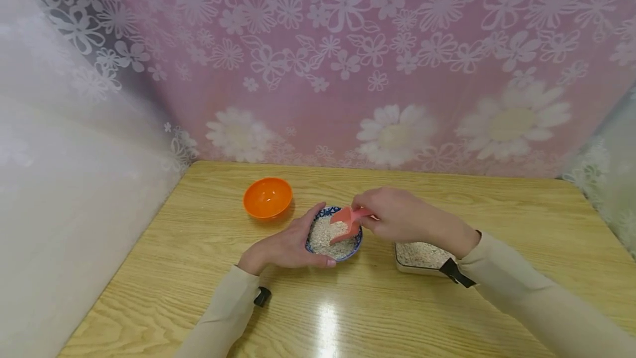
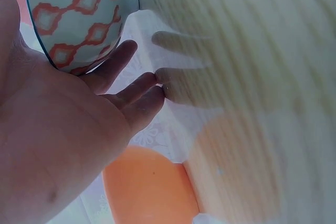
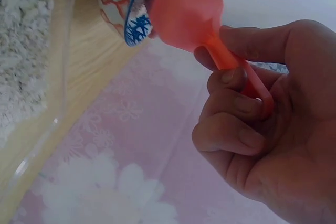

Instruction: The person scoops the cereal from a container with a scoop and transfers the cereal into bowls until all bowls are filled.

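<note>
While right grip (image 1: pixel 402 217) clamps scoop (image 3: pixel 186 11), left grip (image 1: pixel 288 243) holds bowl (image 2: pixel 79 14) | glossy table (image 1: pixel 199 269) | floral pink curtain (image 1: pixel 308 109)

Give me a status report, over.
Right hand grips pink scoop over grain in patterned bowl. Left hand holds bowl's side. Orange bowl apart, not in the way.

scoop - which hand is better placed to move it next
Probably the right hand: it already grips the scoop by its handle, while the left hand is around the far side of the patterned bowl.
</note>
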`<control>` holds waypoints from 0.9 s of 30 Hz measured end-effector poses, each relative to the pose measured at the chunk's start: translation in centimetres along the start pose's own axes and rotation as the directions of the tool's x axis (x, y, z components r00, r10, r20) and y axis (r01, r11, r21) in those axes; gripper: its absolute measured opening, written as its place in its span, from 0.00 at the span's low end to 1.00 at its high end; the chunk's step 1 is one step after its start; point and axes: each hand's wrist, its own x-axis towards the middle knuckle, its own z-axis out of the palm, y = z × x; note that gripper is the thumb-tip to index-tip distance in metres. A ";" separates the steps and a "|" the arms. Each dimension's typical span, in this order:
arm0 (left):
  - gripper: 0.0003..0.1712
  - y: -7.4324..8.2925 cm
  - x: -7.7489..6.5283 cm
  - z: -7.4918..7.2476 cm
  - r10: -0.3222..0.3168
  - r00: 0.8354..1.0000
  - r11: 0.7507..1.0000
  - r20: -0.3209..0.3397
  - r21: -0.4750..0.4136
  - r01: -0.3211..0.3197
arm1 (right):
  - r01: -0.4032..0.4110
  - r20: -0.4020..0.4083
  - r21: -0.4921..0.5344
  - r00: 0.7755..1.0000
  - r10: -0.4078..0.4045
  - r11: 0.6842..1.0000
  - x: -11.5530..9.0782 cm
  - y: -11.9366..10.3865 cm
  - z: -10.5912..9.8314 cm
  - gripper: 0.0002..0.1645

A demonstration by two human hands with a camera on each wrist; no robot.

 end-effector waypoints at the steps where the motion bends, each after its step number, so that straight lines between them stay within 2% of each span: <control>1: 0.70 0.0 0.0 0.0 0.001 1.000 1.000 0.000 0.001 -0.001 | -0.012 0.007 -0.007 1.000 0.012 1.000 -0.1 -0.1 -0.2 0.06; 11: 0.70 0.1 0.0 0.1 -0.013 1.000 1.000 -0.008 0.006 0.013 | -0.077 0.016 -0.098 0.997 0.079 0.992 -1.3 -1.4 -3.0 0.05; 18: 0.70 0.2 -0.1 0.1 0.005 1.000 1.000 -0.018 0.003 -0.005 | -0.074 -0.040 -0.092 0.997 0.071 0.993 -2.2 -1.0 -3.0 0.05; 23: 0.71 0.1 -0.1 0.1 0.045 0.998 0.999 -0.034 0.029 -0.044 | -0.093 -0.125 -0.014 0.988 0.091 0.996 -3.7 0.6 -2.1 0.07; 27: 0.74 0.1 0.1 0.1 0.080 0.995 0.994 -0.051 0.076 -0.076 | -0.110 -0.178 0.173 0.974 0.141 0.979 -5.2 2.1 -0.8 0.09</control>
